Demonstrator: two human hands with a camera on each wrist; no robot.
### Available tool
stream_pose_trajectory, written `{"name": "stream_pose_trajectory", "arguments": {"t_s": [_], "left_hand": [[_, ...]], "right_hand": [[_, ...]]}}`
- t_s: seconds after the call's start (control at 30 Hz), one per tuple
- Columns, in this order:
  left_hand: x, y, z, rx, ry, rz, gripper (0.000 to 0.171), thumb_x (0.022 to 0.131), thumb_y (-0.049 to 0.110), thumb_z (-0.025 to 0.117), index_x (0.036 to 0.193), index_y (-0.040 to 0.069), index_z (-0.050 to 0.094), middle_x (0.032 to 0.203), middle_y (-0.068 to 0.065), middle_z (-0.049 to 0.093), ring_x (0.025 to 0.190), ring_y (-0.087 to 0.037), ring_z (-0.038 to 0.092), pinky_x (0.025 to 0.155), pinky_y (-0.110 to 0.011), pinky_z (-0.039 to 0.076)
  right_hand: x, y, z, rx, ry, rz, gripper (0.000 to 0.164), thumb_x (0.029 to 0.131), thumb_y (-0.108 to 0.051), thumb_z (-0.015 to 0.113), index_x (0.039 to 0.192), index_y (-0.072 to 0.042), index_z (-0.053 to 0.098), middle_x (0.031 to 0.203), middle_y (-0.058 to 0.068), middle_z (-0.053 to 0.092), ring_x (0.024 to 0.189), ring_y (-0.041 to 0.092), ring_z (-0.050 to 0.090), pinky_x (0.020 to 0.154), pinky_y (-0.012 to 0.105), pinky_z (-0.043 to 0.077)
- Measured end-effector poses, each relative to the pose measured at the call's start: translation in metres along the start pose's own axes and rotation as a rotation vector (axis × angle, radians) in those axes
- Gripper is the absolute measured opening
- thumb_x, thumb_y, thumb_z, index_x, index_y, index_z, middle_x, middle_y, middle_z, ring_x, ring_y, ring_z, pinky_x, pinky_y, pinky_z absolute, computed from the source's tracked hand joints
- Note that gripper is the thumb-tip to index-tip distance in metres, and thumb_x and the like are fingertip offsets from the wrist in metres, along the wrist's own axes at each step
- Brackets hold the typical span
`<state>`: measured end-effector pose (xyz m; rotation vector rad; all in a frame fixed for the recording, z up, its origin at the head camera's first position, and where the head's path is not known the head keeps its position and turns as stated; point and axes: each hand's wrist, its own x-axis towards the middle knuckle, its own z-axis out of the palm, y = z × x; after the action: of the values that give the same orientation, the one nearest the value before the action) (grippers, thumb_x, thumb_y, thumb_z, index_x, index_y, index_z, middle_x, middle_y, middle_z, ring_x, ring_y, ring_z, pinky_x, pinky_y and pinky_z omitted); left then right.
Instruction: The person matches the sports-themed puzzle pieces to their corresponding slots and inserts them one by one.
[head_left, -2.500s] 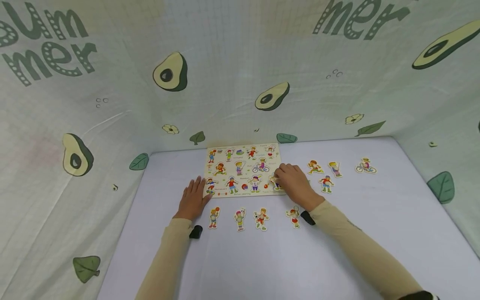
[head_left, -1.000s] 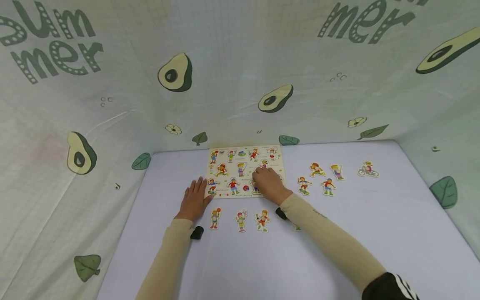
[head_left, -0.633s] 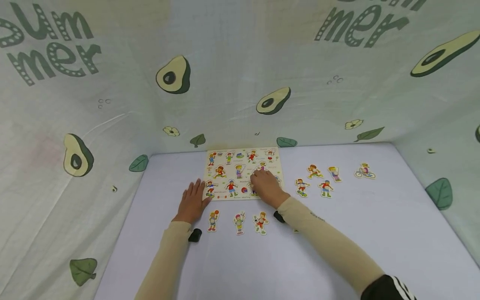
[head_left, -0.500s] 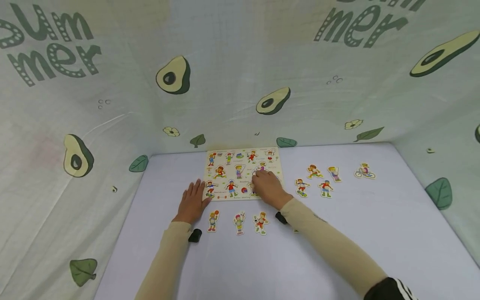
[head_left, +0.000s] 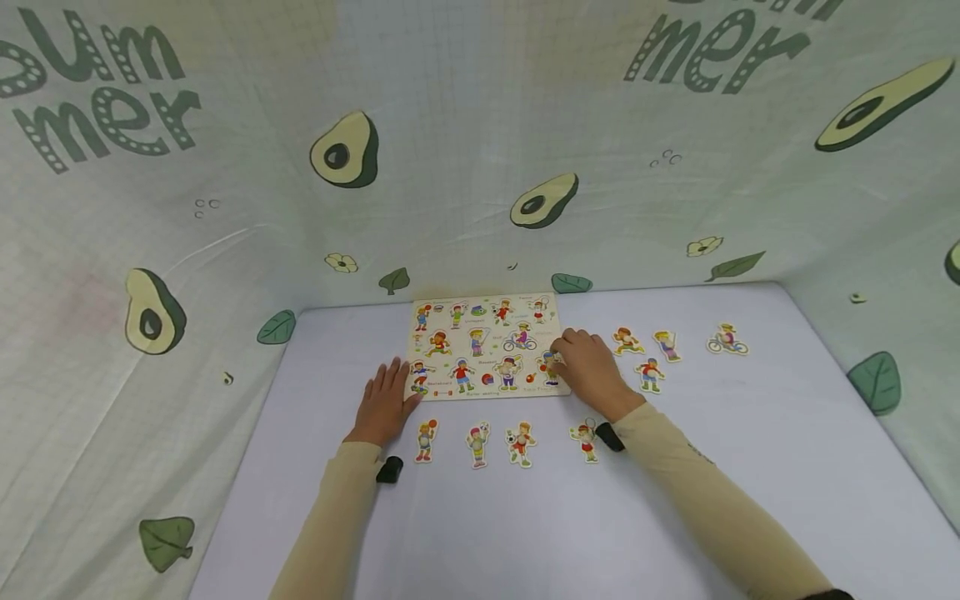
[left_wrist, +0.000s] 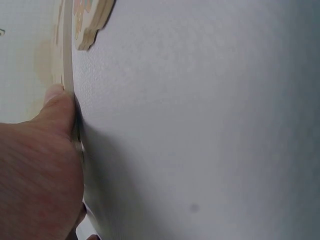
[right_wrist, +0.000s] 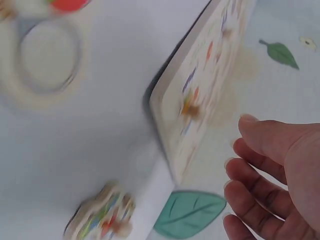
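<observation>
A pale puzzle board (head_left: 447,318) printed with sports figures lies at the back of the white table. My left hand (head_left: 382,404) rests flat at its left edge; in the left wrist view the thumb (left_wrist: 56,107) lies along the board's edge. Near the right edge is my right hand (head_left: 592,371), its fingers loosely bent and holding nothing in the right wrist view. A batter piece (head_left: 508,374) and a table-tennis piece (head_left: 550,367) sit on the board's front row. The skateboarder piece seen earlier is hidden by the right hand in the head view.
Loose figure pieces lie in front: basketball player (head_left: 425,442), volleyball player (head_left: 477,444), footballer (head_left: 521,444) and tennis player (head_left: 584,442). To the right are a runner (head_left: 627,341), roller skater (head_left: 649,377) and cyclist (head_left: 727,340). Printed cloth (head_left: 450,225) hangs behind the table.
My right hand has moved right, off the batter piece at the board's front row, and that piece now shows. The tennis player piece is uncovered again. My left hand has stayed put.
</observation>
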<state>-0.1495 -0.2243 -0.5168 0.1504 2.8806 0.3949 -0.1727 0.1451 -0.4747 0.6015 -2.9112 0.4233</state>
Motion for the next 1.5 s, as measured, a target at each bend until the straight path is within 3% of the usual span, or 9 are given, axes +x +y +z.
{"name": "stream_pose_trajectory", "arguments": {"t_s": [0.33,0.63,1.0,1.3,1.5], "left_hand": [[-0.004,0.004,-0.003,-0.007,0.013,-0.005,0.074,0.111,0.033,0.057,0.166,-0.001,0.023,0.175,-0.023,0.015,0.162,-0.046,0.009,0.13,-0.063,0.011],[-0.002,0.003,-0.001,-0.001,0.007,-0.006,0.074,0.111,0.033,0.057,0.167,-0.001,0.022,0.175,-0.023,0.014,0.162,-0.046,0.008,0.13,-0.063,0.011],[0.0,0.0,0.003,-0.005,0.025,0.004,0.073,0.111,0.031,0.057,0.166,-0.002,0.023,0.175,-0.024,0.015,0.161,-0.047,0.01,0.129,-0.064,0.012],[0.001,0.0,0.002,0.008,0.016,0.009,0.074,0.111,0.034,0.057,0.167,-0.001,0.022,0.175,-0.022,0.014,0.162,-0.046,0.009,0.13,-0.063,0.012],[-0.002,0.001,0.001,0.002,0.031,0.01,0.074,0.11,0.032,0.059,0.166,-0.001,0.024,0.175,-0.023,0.017,0.161,-0.046,0.011,0.13,-0.064,0.013]], "right_hand": [[-0.028,0.051,-0.013,0.019,0.085,0.101,0.022,0.089,-0.005,0.084,0.109,0.001,0.076,0.105,0.016,0.071,0.101,0.038,0.067,0.088,0.053,0.053],[-0.057,0.088,-0.02,0.024,0.154,0.12,0.022,0.086,0.0,0.084,0.105,0.006,0.075,0.096,0.02,0.067,0.09,0.041,0.065,0.077,0.058,0.052],[-0.073,0.111,-0.018,0.009,0.068,0.201,0.018,0.086,-0.003,0.084,0.1,0.004,0.074,0.096,0.02,0.067,0.089,0.043,0.065,0.075,0.058,0.051],[-0.072,0.113,-0.019,0.016,-0.031,0.274,0.019,0.09,-0.004,0.081,0.103,0.007,0.074,0.095,0.019,0.069,0.088,0.04,0.066,0.076,0.056,0.051],[-0.072,0.112,-0.02,0.02,-0.037,0.278,0.017,0.09,-0.004,0.08,0.102,0.006,0.073,0.095,0.02,0.069,0.087,0.041,0.066,0.073,0.056,0.051]]}}
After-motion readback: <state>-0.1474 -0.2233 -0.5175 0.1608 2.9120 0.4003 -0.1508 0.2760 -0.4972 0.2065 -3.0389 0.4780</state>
